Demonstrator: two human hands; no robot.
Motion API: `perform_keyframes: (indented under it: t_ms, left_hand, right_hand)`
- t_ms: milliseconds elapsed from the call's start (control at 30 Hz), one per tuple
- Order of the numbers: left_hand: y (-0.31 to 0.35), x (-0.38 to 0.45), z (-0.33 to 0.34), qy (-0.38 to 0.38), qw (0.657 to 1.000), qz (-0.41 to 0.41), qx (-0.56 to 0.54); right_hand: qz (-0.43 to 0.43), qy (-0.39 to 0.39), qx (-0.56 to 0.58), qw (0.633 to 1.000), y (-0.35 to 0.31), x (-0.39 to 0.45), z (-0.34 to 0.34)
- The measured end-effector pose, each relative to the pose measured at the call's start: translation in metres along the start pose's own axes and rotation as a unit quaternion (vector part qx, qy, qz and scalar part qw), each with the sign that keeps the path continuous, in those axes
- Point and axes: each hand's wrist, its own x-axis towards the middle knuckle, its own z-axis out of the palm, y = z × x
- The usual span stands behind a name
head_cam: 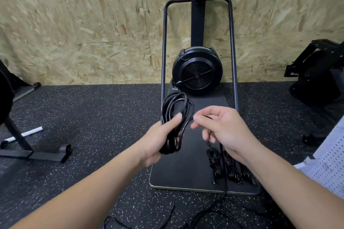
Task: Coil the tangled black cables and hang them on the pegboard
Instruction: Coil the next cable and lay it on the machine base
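Ahead stands the fan machine (197,71) on its black base board (186,171). At 5 o'clock on that board lie three tied cable bundles (229,168). Your left hand (160,139) grips the coiled cable (174,109); your right hand (221,128) pinches its loose strand.

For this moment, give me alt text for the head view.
Left hand grips a coil of black cable while the right hand pinches its loose strand. Beneath them, bundled cables lie on the black base plate of a fan machine.
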Motion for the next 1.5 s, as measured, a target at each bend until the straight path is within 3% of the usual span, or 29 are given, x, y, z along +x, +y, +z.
perform_keyframes:
  t_ms: [100, 167, 233, 300, 367, 433, 533, 700, 900, 1033, 1233, 1367, 1500]
  left_hand:
    - [-0.010, -0.003, 0.016, -0.068, 0.998, -0.004, 0.015]
    - [-0.015, -0.002, 0.020, -0.071, 0.996, 0.010, 0.055]
    - [-0.021, 0.000, 0.019, -0.046, 0.994, 0.022, 0.094]
    - [-0.023, 0.003, 0.017, -0.011, 0.997, 0.020, 0.077]
    - [-0.023, 0.006, 0.015, 0.029, 0.999, 0.019, 0.038]
    - [-0.021, 0.012, 0.012, 0.058, 0.998, 0.022, -0.018]
    - [-0.017, 0.017, 0.007, 0.059, 0.994, 0.037, -0.080]
    - [-0.015, 0.017, 0.003, 0.056, 0.994, 0.049, -0.082]
    - [-0.020, 0.009, 0.001, 0.018, 0.992, 0.075, 0.104]
    - [-0.018, 0.000, 0.021, -0.048, 0.993, 0.086, 0.061]
    - [-0.022, -0.004, 0.036, -0.049, 0.996, 0.047, -0.059]
    - [-0.021, -0.001, 0.040, -0.053, 0.997, 0.049, -0.033]
    - [-0.022, 0.007, 0.037, 0.003, 0.998, 0.063, -0.003]
  right_hand:
    - [0.000, 0.090, -0.109, 0.990, 0.007, 0.004, 0.004]
    - [0.007, 0.132, -0.123, 0.984, 0.007, 0.006, 0.006]
    - [0.016, 0.112, -0.043, 0.993, 0.005, 0.008, 0.009]
    - [0.008, 0.041, 0.096, 0.994, 0.003, 0.007, 0.012]
    - [-0.020, -0.016, 0.125, 0.992, 0.005, 0.005, 0.010]
    - [-0.035, -0.029, 0.022, 0.999, 0.013, 0.006, 0.005]
    - [-0.022, 0.057, -0.183, 0.981, 0.027, 0.011, -0.004]
    - [-0.058, 0.105, -0.238, 0.964, 0.035, 0.019, -0.009]
    - [-0.033, 0.036, -0.095, 0.994, 0.015, 0.013, 0.013]
    - [-0.039, 0.064, -0.059, 0.995, 0.002, 0.010, 0.017]
    - [-0.042, 0.159, -0.033, 0.986, -0.005, 0.007, 0.016]
    - [-0.054, 0.176, -0.011, 0.983, 0.002, 0.011, 0.008]
    - [-0.046, 0.152, 0.079, 0.984, 0.009, 0.017, 0.004]
